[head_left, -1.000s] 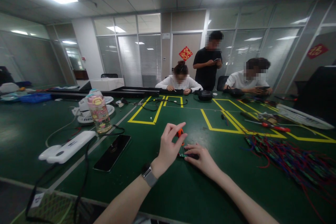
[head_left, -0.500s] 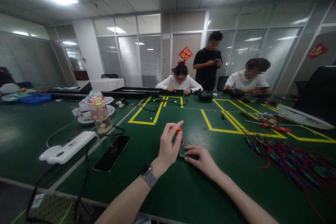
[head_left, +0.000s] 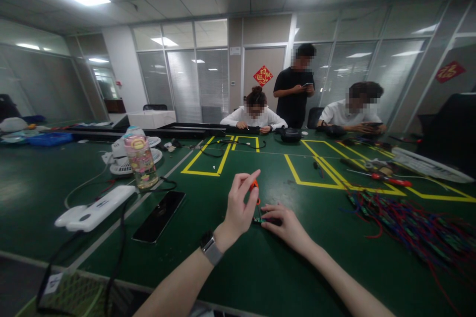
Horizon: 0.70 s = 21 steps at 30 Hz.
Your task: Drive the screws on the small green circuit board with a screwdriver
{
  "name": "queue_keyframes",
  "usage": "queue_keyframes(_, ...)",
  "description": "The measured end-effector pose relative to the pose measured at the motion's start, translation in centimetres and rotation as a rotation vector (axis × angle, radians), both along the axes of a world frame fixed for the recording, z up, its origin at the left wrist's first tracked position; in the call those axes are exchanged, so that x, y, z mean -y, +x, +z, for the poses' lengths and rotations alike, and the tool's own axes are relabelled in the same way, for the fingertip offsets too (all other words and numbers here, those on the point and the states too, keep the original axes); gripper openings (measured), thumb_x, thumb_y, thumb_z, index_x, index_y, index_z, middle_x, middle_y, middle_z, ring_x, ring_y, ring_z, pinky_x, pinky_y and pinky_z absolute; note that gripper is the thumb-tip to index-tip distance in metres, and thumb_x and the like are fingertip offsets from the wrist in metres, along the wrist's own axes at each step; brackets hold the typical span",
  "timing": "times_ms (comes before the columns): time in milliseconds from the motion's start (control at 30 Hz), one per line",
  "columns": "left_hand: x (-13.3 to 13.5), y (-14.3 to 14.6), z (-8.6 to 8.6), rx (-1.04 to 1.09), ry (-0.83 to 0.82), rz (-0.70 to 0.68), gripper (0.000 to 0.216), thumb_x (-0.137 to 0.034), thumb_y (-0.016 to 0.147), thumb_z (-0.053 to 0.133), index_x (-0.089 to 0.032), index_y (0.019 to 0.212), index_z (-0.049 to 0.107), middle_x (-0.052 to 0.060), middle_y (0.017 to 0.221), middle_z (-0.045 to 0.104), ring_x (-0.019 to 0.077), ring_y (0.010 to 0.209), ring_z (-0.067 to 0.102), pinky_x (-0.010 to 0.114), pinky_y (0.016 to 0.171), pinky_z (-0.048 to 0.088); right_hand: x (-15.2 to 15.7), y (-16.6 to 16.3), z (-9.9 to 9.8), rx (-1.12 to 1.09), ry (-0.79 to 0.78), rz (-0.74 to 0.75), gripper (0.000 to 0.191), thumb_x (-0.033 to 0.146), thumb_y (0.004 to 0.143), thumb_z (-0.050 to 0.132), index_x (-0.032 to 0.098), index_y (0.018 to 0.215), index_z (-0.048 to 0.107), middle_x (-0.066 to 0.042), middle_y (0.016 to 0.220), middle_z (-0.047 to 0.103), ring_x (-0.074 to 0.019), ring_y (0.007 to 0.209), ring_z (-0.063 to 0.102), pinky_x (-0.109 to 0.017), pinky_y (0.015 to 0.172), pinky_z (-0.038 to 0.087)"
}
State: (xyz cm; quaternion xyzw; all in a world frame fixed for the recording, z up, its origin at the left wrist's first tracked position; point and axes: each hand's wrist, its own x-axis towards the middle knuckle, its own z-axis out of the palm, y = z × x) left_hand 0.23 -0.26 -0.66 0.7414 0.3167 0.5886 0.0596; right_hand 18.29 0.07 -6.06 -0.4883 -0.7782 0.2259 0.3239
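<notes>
My left hand (head_left: pixel 240 205), with a watch on its wrist, is closed around the orange handle of a screwdriver (head_left: pixel 255 185). The screwdriver stands nearly upright, and its thin shaft points down at a small green circuit board (head_left: pixel 257 220) lying on the green table. Whether the tip touches the board is too small to tell. My right hand (head_left: pixel 284 225) rests low over the table, its thumb and fingers pinching the right end of the board. That end is hidden under the fingers.
A pile of red and blue wires with small boards (head_left: pixel 409 225) lies to the right, beside a red-handled screwdriver (head_left: pixel 390 180). On the left are a black phone (head_left: pixel 159 217), a white power strip (head_left: pixel 98 208) and a drink bottle (head_left: pixel 141 161). Several people are across the table.
</notes>
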Motion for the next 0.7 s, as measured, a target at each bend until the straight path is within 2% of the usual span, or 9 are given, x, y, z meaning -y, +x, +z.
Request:
queue_keyframes(67, 0.05, -0.02, 0.04, 0.021, -0.007, -0.002, 0.039, -0.018, 0.100, 0.035, -0.023, 0.137, 0.049, 0.008, 0.109, 0.055, 0.0166, 0.097, 0.057, 0.029, 0.083, 0.050, -0.03, -0.01, -0.03, 0.000, -0.003, -0.003, 0.017, 0.032, 0.077, 0.072, 0.024, 0.091, 0.078, -0.010, 0.117, 0.072, -0.0274, 0.118, 0.061, -0.056, 0.116, 0.021)
queue_keyframes(133, -0.03, -0.03, 0.02, 0.038, 0.005, 0.012, 0.039, -0.017, 0.100, 0.035, -0.022, 0.136, 0.050, 0.008, 0.107, 0.057, 0.0168, 0.097, 0.058, 0.030, 0.084, 0.050, -0.03, -0.02, 0.01, 0.003, -0.007, -0.002, 0.017, 0.031, 0.077, 0.073, 0.024, 0.091, 0.078, -0.010, 0.117, 0.072, -0.0276, 0.118, 0.061, -0.056, 0.116, 0.022)
queue_keyframes(267, -0.26, 0.01, -0.08, 0.025, 0.056, 0.067, 0.032, -0.020, 0.097, 0.047, -0.022, 0.127, 0.057, 0.004, 0.093, 0.054, 0.0152, 0.082, 0.057, 0.027, 0.074, 0.050, 0.01, -0.06, 0.10, 0.012, -0.011, -0.001, 0.016, 0.031, 0.077, 0.073, 0.024, 0.091, 0.078, -0.009, 0.118, 0.072, -0.0277, 0.117, 0.061, -0.055, 0.116, 0.022)
queue_keyframes(367, -0.17, 0.10, -0.10, 0.027, 0.098, 0.081, 0.027, -0.022, 0.094, 0.054, -0.023, 0.120, 0.061, 0.003, 0.091, 0.052, 0.0147, 0.082, 0.056, 0.026, 0.073, 0.050, 0.00, -0.05, 0.03, 0.008, 0.002, -0.002, 0.016, 0.031, 0.077, 0.072, 0.025, 0.091, 0.078, -0.009, 0.117, 0.072, -0.0279, 0.118, 0.061, -0.056, 0.116, 0.022)
queue_keyframes(500, 0.15, 0.16, -0.04, 0.020, 0.072, 0.051, 0.035, -0.018, 0.098, 0.043, -0.022, 0.131, 0.054, 0.007, 0.106, 0.054, 0.0161, 0.094, 0.058, 0.027, 0.080, 0.051, -0.07, 0.00, -0.14, 0.000, 0.007, 0.002, 0.016, 0.031, 0.077, 0.072, 0.025, 0.091, 0.078, -0.008, 0.116, 0.072, -0.0276, 0.117, 0.061, -0.055, 0.116, 0.022)
queue_keyframes(567, 0.17, 0.13, 0.00, 0.024, 0.053, 0.042, 0.038, -0.015, 0.099, 0.037, -0.021, 0.133, 0.052, 0.008, 0.108, 0.056, 0.0157, 0.094, 0.059, 0.027, 0.080, 0.051, -0.07, 0.02, -0.14, -0.002, 0.002, 0.002, 0.016, 0.031, 0.077, 0.072, 0.024, 0.090, 0.078, -0.009, 0.116, 0.072, -0.0277, 0.117, 0.061, -0.055, 0.116, 0.022)
queue_keyframes(700, -0.13, 0.05, 0.08, 0.051, 0.076, 0.082, 0.031, -0.018, 0.097, 0.047, -0.021, 0.125, 0.057, 0.004, 0.096, 0.056, 0.0145, 0.083, 0.058, 0.027, 0.074, 0.051, -0.02, 0.02, -0.02, -0.004, 0.000, 0.004, 0.016, 0.031, 0.077, 0.072, 0.024, 0.090, 0.078, -0.010, 0.117, 0.072, -0.0284, 0.117, 0.061, -0.057, 0.115, 0.022)
